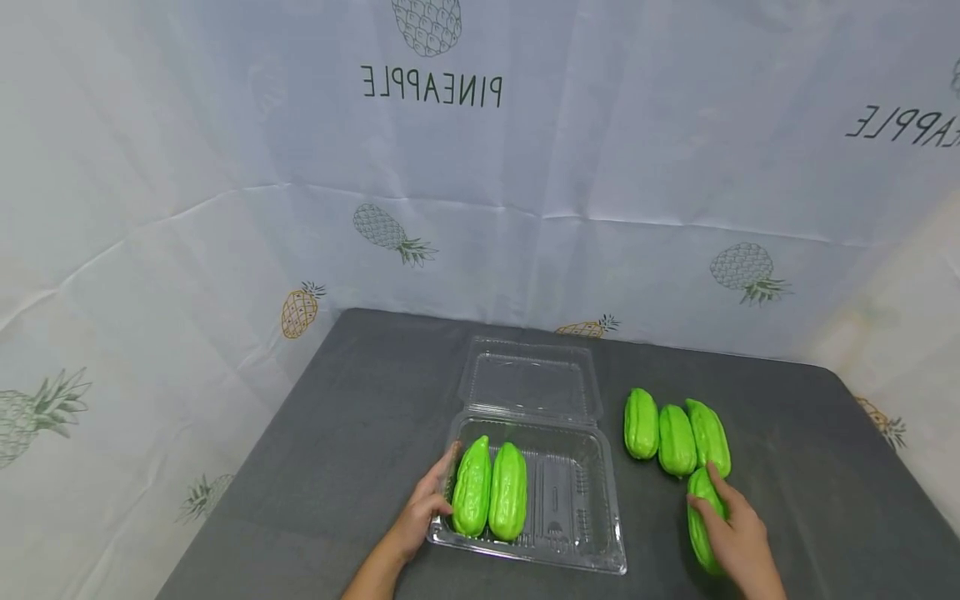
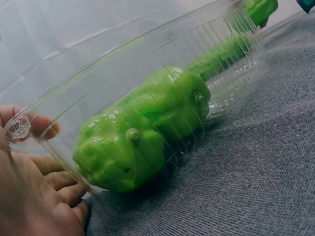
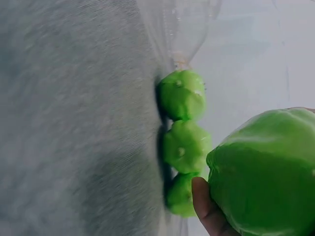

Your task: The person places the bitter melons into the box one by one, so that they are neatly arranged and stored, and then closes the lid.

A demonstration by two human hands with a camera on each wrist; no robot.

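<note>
A clear plastic clamshell box (image 1: 555, 557) lies with its lid folded back, two bright green ridged gourds (image 1: 472, 492) side by side in its left half. At the box's left edge, my left hand (image 1: 420, 510) holds the rim, its thumb over the edge and the other fingers along the outer wall, as the left wrist view shows. My right hand (image 1: 738, 533) grips another green gourd (image 3: 268, 172) to the right of the box. In the right wrist view this gourd appears raised above the grey cloth, with a thumb on its near side.
Three more green gourds (image 1: 677, 442) lie close together right of the box, just beyond my right hand. The transparent lid (image 1: 532, 383) lies behind the box. Dark grey cloth (image 1: 360, 400) covers the table, and a white pineapple-print curtain (image 1: 480, 167) hangs around its back and sides.
</note>
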